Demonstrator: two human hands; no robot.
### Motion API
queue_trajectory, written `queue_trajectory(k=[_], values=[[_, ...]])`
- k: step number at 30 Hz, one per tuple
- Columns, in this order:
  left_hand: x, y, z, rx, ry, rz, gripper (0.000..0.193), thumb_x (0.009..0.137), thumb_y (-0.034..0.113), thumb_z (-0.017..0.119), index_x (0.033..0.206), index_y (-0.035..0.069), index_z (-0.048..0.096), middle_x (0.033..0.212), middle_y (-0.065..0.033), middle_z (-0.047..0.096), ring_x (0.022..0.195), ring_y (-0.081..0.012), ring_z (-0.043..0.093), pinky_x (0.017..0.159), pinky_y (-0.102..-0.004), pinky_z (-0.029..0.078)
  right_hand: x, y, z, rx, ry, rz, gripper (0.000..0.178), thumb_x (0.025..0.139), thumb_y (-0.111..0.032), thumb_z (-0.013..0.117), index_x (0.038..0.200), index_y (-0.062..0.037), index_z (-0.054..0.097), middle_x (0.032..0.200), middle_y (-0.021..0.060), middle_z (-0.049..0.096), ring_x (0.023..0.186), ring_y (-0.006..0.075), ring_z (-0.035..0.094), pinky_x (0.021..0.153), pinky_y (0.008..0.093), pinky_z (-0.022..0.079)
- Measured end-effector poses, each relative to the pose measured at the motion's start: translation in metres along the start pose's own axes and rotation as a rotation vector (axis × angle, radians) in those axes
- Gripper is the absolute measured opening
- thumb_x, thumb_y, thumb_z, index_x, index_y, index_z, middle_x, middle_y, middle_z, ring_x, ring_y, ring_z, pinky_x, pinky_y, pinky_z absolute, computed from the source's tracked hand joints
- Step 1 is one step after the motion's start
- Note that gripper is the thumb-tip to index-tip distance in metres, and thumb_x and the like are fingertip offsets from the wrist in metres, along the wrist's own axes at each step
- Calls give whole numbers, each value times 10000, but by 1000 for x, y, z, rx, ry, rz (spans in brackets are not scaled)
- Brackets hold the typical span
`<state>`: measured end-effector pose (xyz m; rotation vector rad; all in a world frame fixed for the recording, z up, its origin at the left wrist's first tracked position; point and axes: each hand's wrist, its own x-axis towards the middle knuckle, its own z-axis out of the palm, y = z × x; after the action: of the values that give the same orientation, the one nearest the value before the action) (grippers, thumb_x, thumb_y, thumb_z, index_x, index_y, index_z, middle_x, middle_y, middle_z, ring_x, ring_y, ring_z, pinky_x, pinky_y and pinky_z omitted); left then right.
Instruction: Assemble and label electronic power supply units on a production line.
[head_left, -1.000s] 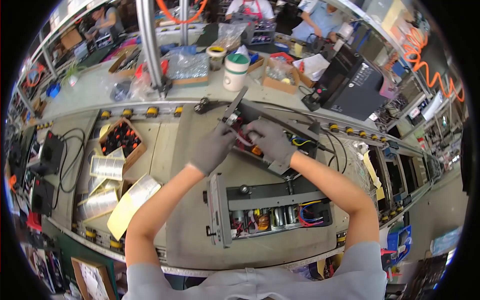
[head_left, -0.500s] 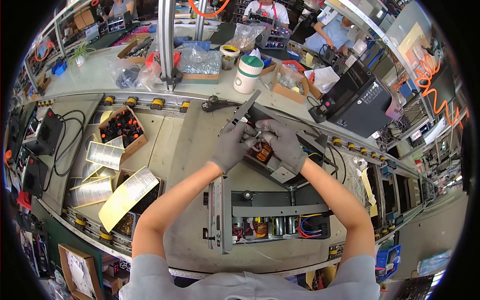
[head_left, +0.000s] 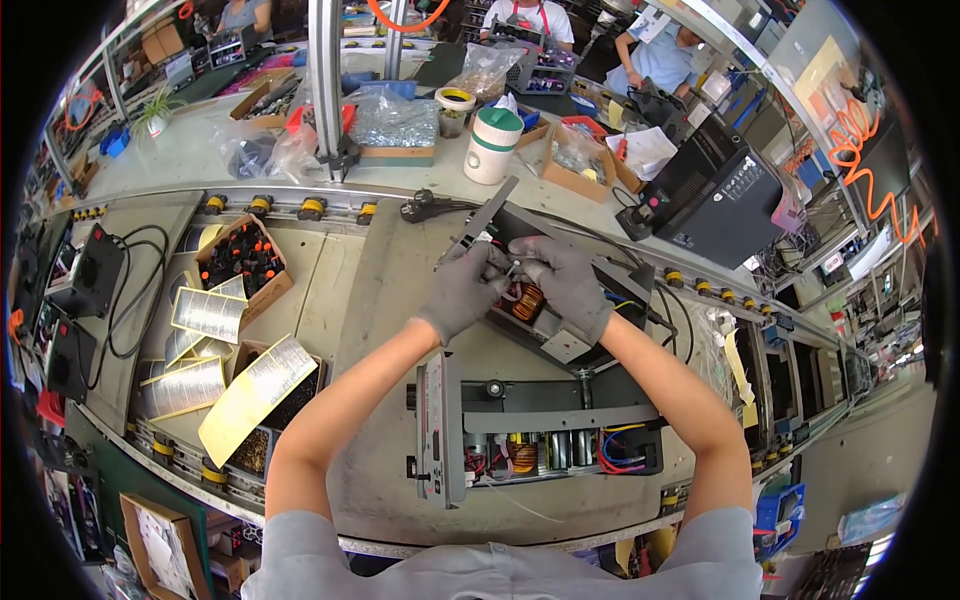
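Both hands wear grey gloves and meet over an open dark metal case point(head_left: 560, 335) at the far side of the bench. My left hand point(head_left: 462, 292) is closed, its fingertips pinched together by the case's front panel point(head_left: 482, 222). Against it, my right hand point(head_left: 566, 285) is closed too, thumb and fingertips bent inward. A small pale piece shows between the fingertips, too small to name. Just below them a copper coil point(head_left: 527, 303) sits inside the case. Nearer to me lies a second open case point(head_left: 560, 422), with a coil, cylindrical parts and coloured wires inside.
On the left stand a carton of black parts with orange tips point(head_left: 283, 277) and printed label sheets point(head_left: 262, 395). Rollers point(head_left: 312, 209) line the bench's far edge. Beyond are a white cup with green lid point(head_left: 492, 145) and a black machine point(head_left: 715, 190). People work farther back.
The view has shifted very slightly. Both hands stay at the same spot over the far case, with hardly any finger movement.
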<state>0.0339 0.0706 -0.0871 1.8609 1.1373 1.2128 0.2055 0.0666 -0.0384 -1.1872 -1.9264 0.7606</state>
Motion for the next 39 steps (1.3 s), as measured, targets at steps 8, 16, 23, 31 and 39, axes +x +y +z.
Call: queue_trajectory(k=[8,16,23,31,39], values=[[-4,-26,21,-387,-167,-45,471,822,-46,549,1259,41,395,1143,-108,555,1022,-211,597,775,-320,547,-5,18,-4,-76,-35,-57,280,710,-65,563,973,4,627,921,144,650,848,223,625,783,320,494],[1,-21,27,-331,-78,94,201,810,-4,634,982,27,536,819,-6,576,748,-90,541,703,-227,446,-13,1,-11,-65,-9,104,218,710,4,591,922,-47,593,817,101,641,741,226,624,663,319,486],[9,-36,17,-201,-94,63,128,815,13,625,931,22,572,795,-14,612,729,-103,575,658,-247,464,-6,-1,-1,-130,-58,-37,142,714,-15,607,841,-46,552,763,89,608,681,236,592,612,339,463],[0,-24,11,583,-141,116,248,774,144,597,1009,94,660,913,-144,660,839,-314,639,697,-352,500,-15,-4,2,-3,-422,-91,69,684,-29,602,719,-81,573,694,88,602,675,236,579,631,331,444],[18,-70,-7,679,-131,522,240,779,112,606,1003,32,639,913,-102,677,814,-254,645,692,-318,492,-33,-88,-18,-694,-390,-110,193,706,-162,592,873,-118,679,858,137,667,809,350,634,701,427,492]])
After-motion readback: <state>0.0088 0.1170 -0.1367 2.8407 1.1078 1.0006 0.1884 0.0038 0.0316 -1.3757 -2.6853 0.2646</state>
